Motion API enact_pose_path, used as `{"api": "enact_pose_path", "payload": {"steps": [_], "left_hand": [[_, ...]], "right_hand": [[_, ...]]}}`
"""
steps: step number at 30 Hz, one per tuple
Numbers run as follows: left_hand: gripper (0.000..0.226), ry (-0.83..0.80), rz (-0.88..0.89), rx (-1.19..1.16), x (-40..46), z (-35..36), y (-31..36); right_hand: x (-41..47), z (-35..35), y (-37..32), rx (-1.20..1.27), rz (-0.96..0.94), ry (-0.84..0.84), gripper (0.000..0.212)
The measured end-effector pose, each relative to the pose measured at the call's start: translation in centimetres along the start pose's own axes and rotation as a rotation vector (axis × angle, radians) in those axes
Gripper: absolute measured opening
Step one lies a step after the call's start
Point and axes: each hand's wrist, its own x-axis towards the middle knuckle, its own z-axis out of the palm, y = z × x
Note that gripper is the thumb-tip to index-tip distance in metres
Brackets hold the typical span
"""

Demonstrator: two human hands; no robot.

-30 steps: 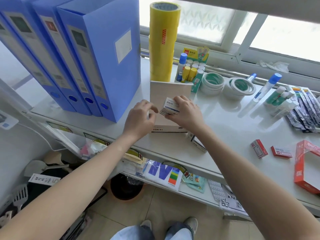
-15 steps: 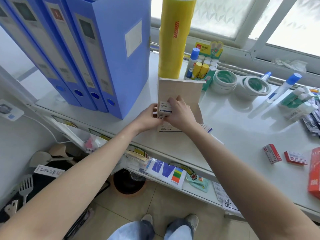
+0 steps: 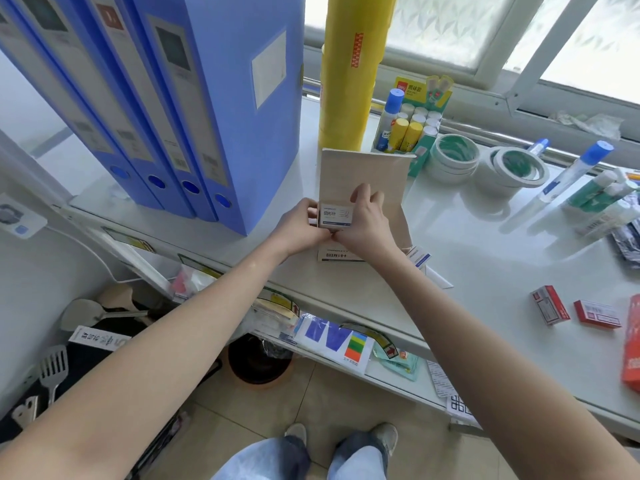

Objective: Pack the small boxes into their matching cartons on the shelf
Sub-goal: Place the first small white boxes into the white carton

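A small white paper-clip box [image 3: 336, 215] is held between my left hand [image 3: 300, 226] and my right hand [image 3: 366, 220], both gripping it over the open beige carton [image 3: 363, 169]. The carton's lid stands upright behind my fingers, and its printed front wall [image 3: 337, 255] shows below my hands. Another small white box [image 3: 419, 257] lies just right of the carton by my right wrist. At the right edge, two small red boxes [image 3: 550, 304] [image 3: 596, 313] lie on the white shelf [image 3: 485, 265], near an open red carton [image 3: 632, 344].
Blue file boxes [image 3: 221, 109] stand left of the carton, a yellow tape stack [image 3: 349, 71] behind it. A glue-stick box [image 3: 412, 126], tape rolls [image 3: 453, 157] [image 3: 510, 168] and glue bottles [image 3: 575, 171] sit further right. A lower shelf holds papers [image 3: 332, 341].
My view moved closer to the carton. My left hand came onto the small white box that my right hand held, and both hands carried it over the carton's opening.
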Motion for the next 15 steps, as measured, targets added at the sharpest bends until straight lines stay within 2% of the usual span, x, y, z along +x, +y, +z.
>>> {"api": "enact_pose_path", "payload": {"steps": [6,10,15], "left_hand": [[0.046,0.091,-0.016,0.067,0.1,0.5,0.5],[0.048,0.165,0.0,0.105,0.0,0.3,0.7],[0.05,0.196,0.012,0.134,-0.1,0.1,0.9]], "right_hand": [[0.7,-0.7,1.5,0.136,0.162,-0.093,0.046],[0.9,-0.5,1.4,0.177,0.144,-0.007,0.033],[0.9,0.0,1.4,0.132,0.108,0.038,0.03]]}}
